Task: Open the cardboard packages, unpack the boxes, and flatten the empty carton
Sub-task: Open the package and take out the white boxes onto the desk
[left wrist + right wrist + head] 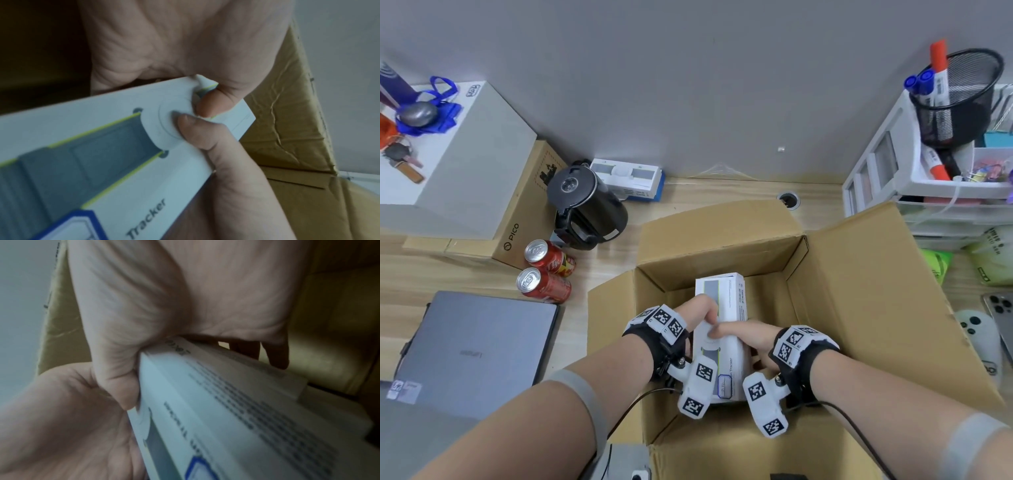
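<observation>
1. Head view: inside the open brown carton point(859, 274), both hands clasp a white tracker box point(726, 346) lying atop another white box point(722, 284). Left hand point(698, 317) curls over its left edge; right hand point(743, 334) wraps the right side.
2. Left wrist view: both thumbs press the smooth printed face — the glossy card looks slippery, so lifting level with an even squeeze seems wise.
3. Right wrist view: the fingers point(275, 353) hook beneath the box's sharp-edged side, blurred; the corrugated wall stands close, so it should rise straight up.

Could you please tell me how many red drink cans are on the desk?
2. One red can lies beside the black kettle; the other lies just in front of it, near the laptop. Others may be hidden.
</observation>
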{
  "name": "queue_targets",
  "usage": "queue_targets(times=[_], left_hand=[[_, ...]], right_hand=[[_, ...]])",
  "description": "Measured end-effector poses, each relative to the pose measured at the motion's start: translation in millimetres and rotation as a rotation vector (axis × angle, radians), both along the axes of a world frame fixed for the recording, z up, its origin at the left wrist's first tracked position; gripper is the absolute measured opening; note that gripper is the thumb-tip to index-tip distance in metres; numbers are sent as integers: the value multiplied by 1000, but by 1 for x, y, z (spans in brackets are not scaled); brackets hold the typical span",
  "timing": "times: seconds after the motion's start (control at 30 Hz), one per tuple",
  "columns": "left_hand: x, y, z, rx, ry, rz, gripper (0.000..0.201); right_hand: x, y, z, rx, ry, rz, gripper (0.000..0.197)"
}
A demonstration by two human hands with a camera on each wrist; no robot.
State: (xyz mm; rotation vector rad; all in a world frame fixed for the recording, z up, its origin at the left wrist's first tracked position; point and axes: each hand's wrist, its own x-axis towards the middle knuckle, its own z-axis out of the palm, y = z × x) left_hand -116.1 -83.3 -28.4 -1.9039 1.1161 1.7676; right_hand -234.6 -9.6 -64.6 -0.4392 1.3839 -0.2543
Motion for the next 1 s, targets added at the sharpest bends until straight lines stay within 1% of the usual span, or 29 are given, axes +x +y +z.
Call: queue_targets(times=[0.07,0.1,0.13,0.17,0.2,0.23,0.3,0.33,0.4,0.47,0.5,0.57,0.6,0.67,0.7,0.8,0.87,0.93,0.97,1.0], left_hand=[[6,-6,-8,0,35,-5,20],[13,-9,-20,46,87,62,32],[22,-11,-41,107,134,140,51],[27,-11,-50,150,144,166,66],[30,-10,-47,173,165,158,73],[28,-7,-23,170,198,145,72],[15,1,48,181,218,79,52],[12,1,68,160,221,46,50],[14,-7,94,25,242,-36,60],[16,-21,116,-119,270,-170,72],[18,-29,126,-147,279,-235,74],[26,-42,148,-146,330,-345,65],[29,-48,156,-136,350,-398,64],[37,-57,165,-114,366,-498,75],[40,-58,168,-62,382,-534,80],[48,-55,164,75,406,-579,82],[51,-51,154,80,436,-546,82],[56,-48,142,12,465,-471,70],[61,-47,138,-34,472,-434,67],[66,-47,135,-70,474,-389,70]], right_hand=[[-2,2,5,-16,-16,-16,55],[-4,2,9,-26,-14,-16,54],[-7,2,13,-41,-17,-15,50],[-10,1,20,-52,-24,-10,46],[-14,1,27,-53,-38,1,43],[-19,0,34,-56,-50,11,42],[-31,-1,52,-77,-84,48,45],[-37,-2,61,-96,-99,75,49],[-46,-6,84,-141,-119,138,54],[-52,-10,106,-187,-126,192,59],[-53,-12,116,-209,-130,221,62],[-53,-14,137,-248,-141,295,68],[-51,-15,146,-267,-145,338,68],[-45,-15,161,-294,-163,431,66],[-41,-14,165,-310,-182,465,66],[-29,-8,166,-325,-221,554,67],[-26,-4,163,-311,-203,573,69],[-25,-3,164,-303,-156,562,70],[-27,-4,164,-291,-137,553,72],[-30,-5,166,-273,-123,549,74]])
